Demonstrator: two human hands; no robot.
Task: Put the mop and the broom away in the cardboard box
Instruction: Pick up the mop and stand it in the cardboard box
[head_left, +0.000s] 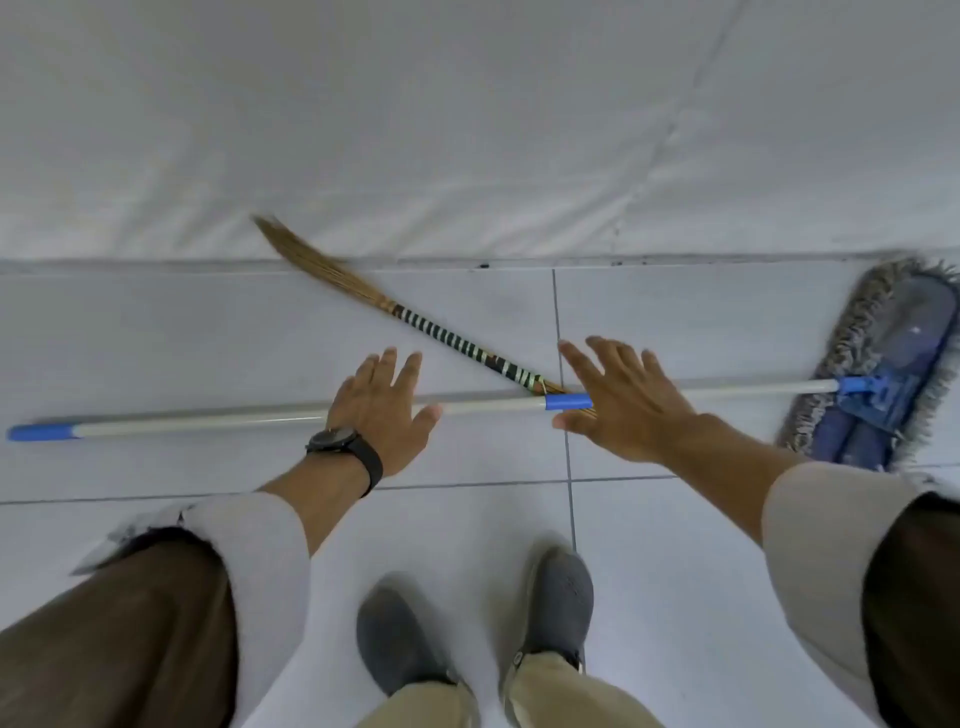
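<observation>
Both hands, left hand (382, 410) and right hand (621, 402), hover spread above the mop handle (208, 418), whose lift could drag the broom (447, 338) crossing beneath the right palm.

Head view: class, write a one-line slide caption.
Both open hands, left and right, reach down toward the mop lying across the broom on the tiled floor.

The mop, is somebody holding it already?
No, the mop lies flat on the tiled floor, and the left hand and right hand are spread open above its pole.
</observation>
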